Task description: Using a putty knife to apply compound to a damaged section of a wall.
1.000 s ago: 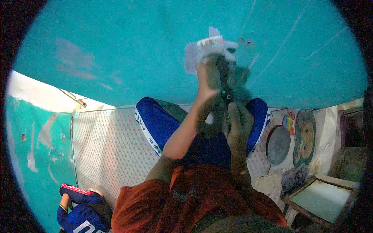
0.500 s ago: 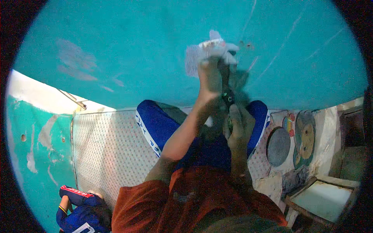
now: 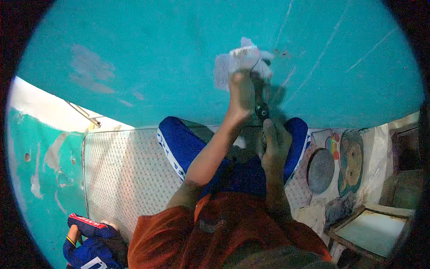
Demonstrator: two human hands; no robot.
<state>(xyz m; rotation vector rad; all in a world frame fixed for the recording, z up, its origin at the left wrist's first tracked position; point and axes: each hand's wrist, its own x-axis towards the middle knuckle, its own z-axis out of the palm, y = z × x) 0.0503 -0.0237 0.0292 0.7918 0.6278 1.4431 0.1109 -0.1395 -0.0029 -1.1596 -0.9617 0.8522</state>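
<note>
Ahead of me, my left hand (image 3: pixel 242 87) is closed around a blurred white piece (image 3: pixel 244 54), whose kind I cannot make out. My right hand (image 3: pixel 274 144), lower and closer to my lap, grips a dark plier-like tool (image 3: pixel 261 110) with a round pivot. The tool's far end reaches up beside my left hand to the white piece; whether its jaws bite on it is hidden by blur. My left fingertips are mostly covered. A pale, whitish rectangle (image 3: pixel 221 71) shows just behind the white piece, against the turquoise surface.
I sit with bent knees on a dotted mat (image 3: pixel 121 166). Another person (image 3: pixel 96 246) in blue sits at the lower left. To the right are a dark round disc (image 3: pixel 320 170), a bear-shaped board (image 3: pixel 351 161) and a wood-framed panel (image 3: pixel 371 231). A scuffed turquoise surface (image 3: pixel 156 58) spans the far side.
My right hand and the tool's pivot have shifted slightly, and the handles sit differently in my fingers. The left hand with the white piece has barely moved.
</note>
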